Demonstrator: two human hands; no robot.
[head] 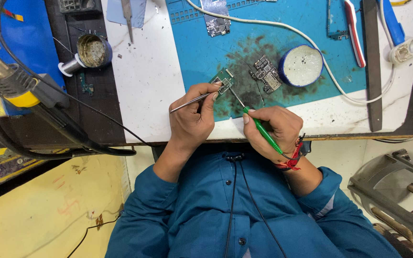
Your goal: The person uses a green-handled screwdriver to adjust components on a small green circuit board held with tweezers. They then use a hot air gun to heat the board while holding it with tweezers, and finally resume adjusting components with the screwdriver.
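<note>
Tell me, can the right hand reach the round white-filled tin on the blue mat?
Probably yes: the right hand lies near the round tin, with only open mat between, though it holds the green-handled soldering iron.

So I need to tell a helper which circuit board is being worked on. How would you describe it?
Start at the blue mat and find its dark scorched patch. The small green circuit board lies at the patch's left edge, under the tweezers in the left hand. Unlike the darker board beside the round tin, it is green.
</note>
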